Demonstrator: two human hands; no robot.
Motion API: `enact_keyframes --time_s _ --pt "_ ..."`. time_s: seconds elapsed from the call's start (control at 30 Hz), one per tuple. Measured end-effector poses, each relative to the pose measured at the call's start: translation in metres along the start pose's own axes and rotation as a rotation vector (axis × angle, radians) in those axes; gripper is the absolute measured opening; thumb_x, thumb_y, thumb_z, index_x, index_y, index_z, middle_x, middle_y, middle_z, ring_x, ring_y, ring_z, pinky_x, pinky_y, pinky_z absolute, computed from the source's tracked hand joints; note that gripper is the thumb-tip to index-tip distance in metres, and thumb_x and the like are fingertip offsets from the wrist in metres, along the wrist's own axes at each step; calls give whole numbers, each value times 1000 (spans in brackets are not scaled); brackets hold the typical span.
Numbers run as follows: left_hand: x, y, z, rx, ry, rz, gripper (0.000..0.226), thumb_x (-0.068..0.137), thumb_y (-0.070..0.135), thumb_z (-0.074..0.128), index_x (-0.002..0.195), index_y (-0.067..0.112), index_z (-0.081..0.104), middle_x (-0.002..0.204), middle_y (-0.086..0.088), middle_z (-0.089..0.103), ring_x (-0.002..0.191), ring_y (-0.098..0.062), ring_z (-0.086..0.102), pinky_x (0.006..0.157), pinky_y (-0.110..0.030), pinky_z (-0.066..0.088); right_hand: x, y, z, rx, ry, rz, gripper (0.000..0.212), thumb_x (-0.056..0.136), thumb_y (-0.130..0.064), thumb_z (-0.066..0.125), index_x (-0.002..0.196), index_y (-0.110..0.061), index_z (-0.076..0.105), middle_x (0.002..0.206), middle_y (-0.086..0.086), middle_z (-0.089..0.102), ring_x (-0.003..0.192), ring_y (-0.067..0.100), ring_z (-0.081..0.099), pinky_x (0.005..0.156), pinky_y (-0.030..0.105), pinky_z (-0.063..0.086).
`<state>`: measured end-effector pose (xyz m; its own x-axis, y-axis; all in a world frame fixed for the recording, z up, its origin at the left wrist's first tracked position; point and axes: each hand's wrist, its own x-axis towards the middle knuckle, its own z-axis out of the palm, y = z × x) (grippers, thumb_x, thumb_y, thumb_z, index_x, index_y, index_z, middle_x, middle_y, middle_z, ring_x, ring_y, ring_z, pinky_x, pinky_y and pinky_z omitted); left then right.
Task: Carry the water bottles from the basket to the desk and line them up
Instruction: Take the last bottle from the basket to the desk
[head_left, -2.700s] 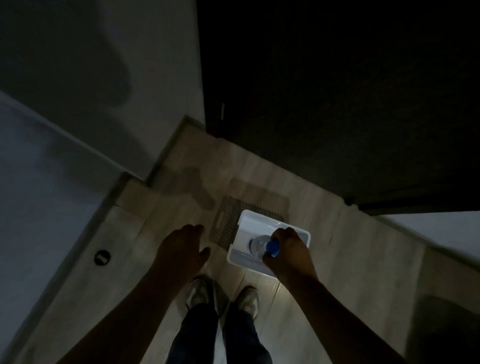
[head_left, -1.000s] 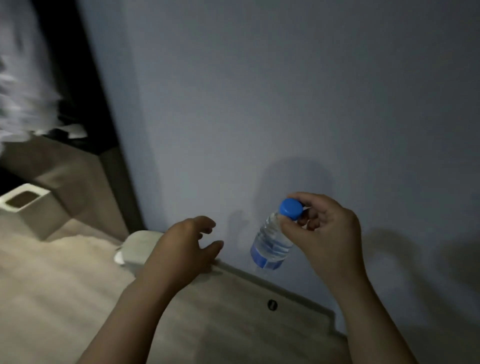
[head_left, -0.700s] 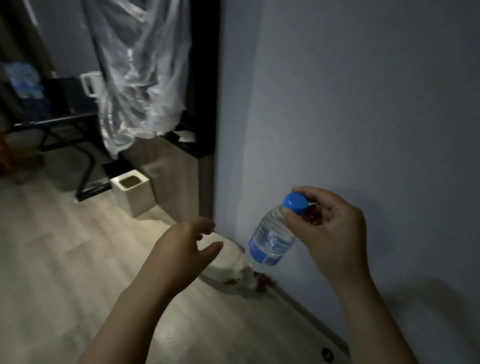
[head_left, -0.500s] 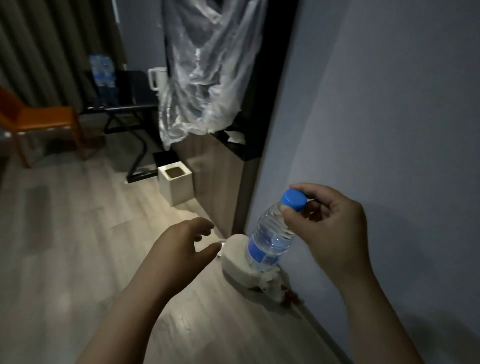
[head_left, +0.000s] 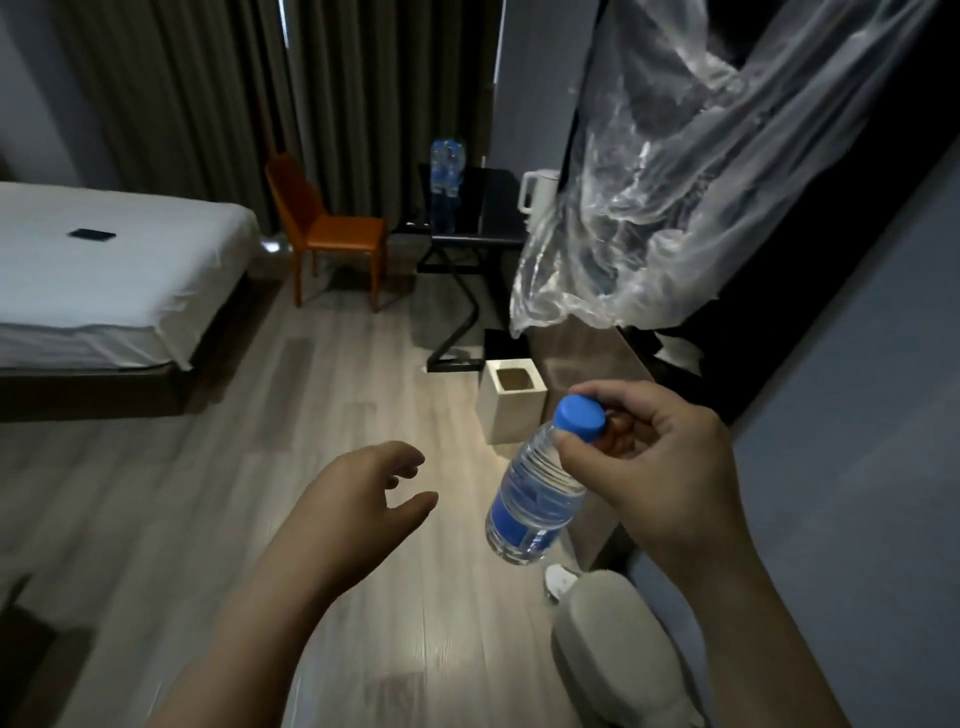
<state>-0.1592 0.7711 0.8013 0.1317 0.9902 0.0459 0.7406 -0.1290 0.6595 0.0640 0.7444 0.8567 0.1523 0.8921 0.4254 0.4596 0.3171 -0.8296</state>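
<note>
One bottle (head_left: 537, 499) pinched in right hand (head_left: 660, 467) — left hand (head_left: 363, 499) apart.

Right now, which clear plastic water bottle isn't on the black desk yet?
The blue-capped clear bottle the right hand pinches at its cap, tilted; the other bottles stand on the black desk.

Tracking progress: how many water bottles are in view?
3: one bottle, pinched by its cap in the right hand; two bottles, it seems, standing together on the far desk; more may hide behind.
</note>
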Motion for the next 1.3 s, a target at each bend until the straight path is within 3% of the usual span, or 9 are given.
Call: enact_keyframes --time_s 0.3,0.63,0.97,1.3 --pt "89 -28 -11 53 41 -136 39 85 38 65 121 28 57 114 14 61 104 -3 57 91 -27 50 116 37 50 -115 -191 -80 34 64 -15 79 93 -32 71 85 -14 67 73 3 62 63 7 47" --pt "222 -105 -56 59 14 -150 39 86 39 63 123 28 56 116 13 62 105 -3 57 91 -26 49 230 59 161 -156 -254 -71 29 65 -20 77 92 -28 72 83 -12 67 68 7 61 61 14 49" --pt "358 -173 -119 123 -33 -107 41 87 42 61 126 29 54 119 14 61 107 -4 57 88 -23 48 342 73 269 -210 -273 -39 29 61 -24 74 89 -29 71 78 -14 62 62 1 55 57 9 43" --pt "495 -207 -129 150 -47 -124 42 87 40 61 126 28 53 121 13 60 109 -4 57 91 -23 49 458 124 336 -236 -328 -30 27 61 -30 72 88 -32 69 82 -13 64 72 3 60 62 14 50"
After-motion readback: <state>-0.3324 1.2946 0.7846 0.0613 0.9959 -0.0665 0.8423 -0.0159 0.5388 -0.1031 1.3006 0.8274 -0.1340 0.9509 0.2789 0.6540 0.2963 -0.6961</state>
